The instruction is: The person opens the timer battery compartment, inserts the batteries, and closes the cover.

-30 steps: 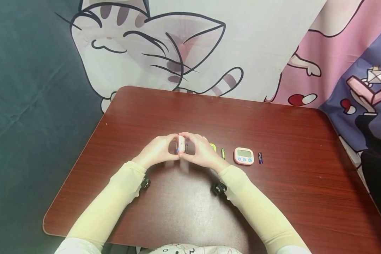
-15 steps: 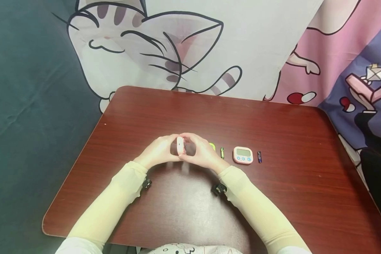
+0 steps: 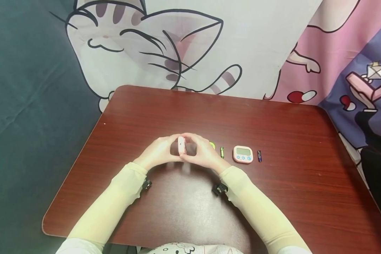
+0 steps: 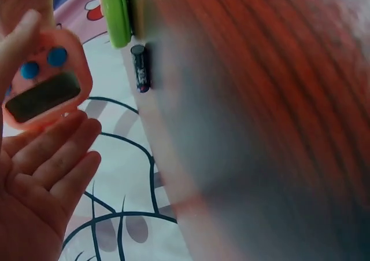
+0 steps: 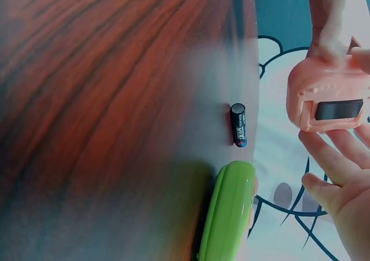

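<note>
A pink digital timer point(image 3: 181, 145) stands on edge between my two hands above the middle of the table. My left hand point(image 3: 158, 151) pinches it from the left, thumb at the near edge and fingers at the far edge. From the other side my right hand point(image 3: 202, 151) pinches the same edges. The left wrist view shows the timer's screen and blue buttons point(image 4: 43, 76). Its back, with a black strip point(image 5: 339, 109), faces the right wrist camera. A dark battery point(image 5: 238, 125) lies on the table beyond the timer, close to a green rounded device point(image 5: 228, 209).
On the brown table point(image 3: 273, 197), right of my hands, lie a green battery point(image 3: 222, 152), a second pink timer point(image 3: 242, 154) and a blue battery point(image 3: 259, 156). My right hand partly hides the green device. A cat-print curtain point(image 3: 257, 46) hangs behind the table.
The held timer has turned slightly, so its blue buttons no longer show in the head view. Both hands keep their pinch and have shifted very slightly right.
</note>
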A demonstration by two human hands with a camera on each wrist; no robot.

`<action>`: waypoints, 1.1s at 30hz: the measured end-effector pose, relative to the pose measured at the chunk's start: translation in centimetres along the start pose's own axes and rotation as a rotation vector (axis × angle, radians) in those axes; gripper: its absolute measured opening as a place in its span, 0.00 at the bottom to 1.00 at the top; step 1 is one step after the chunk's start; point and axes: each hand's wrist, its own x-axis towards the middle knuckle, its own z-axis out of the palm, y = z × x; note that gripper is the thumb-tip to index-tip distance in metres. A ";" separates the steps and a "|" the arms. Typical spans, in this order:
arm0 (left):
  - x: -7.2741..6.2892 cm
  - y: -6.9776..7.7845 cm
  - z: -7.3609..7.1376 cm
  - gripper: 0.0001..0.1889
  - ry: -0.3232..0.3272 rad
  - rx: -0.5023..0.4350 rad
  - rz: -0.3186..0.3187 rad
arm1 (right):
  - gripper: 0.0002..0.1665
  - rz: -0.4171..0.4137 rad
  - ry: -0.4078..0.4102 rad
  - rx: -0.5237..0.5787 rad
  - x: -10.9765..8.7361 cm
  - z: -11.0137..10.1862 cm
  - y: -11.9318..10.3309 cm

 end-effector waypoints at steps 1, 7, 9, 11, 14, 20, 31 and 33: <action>-0.1 0.0 -0.1 0.39 -0.002 -0.006 0.001 | 0.38 0.006 -0.004 0.001 0.0 0.0 0.0; -0.2 0.1 -0.4 0.46 0.014 0.011 0.037 | 0.38 0.027 -0.018 -0.005 -0.2 -0.2 -0.2; -0.2 0.2 -0.5 0.47 0.017 0.026 0.041 | 0.37 0.033 -0.003 -0.027 -0.2 -0.4 -0.3; -0.3 0.3 -0.5 0.47 0.016 0.033 0.035 | 0.37 0.042 0.011 -0.056 -0.2 -0.4 -0.5; -0.2 0.5 -0.6 0.46 0.012 0.044 0.033 | 0.36 0.045 0.023 -0.089 -0.3 -0.5 -0.6; -0.2 0.7 -0.7 0.46 0.006 0.063 0.039 | 0.37 0.015 0.024 -0.123 -0.5 -0.6 -0.7; -0.4 0.8 -0.5 0.47 -0.003 0.023 0.058 | 0.38 -0.086 -0.014 -0.198 -0.4 -0.9 -1.2; -0.4 0.9 -0.4 0.49 -0.001 0.013 0.061 | 0.38 -0.088 -0.006 -0.217 -0.5 -0.9 -1.3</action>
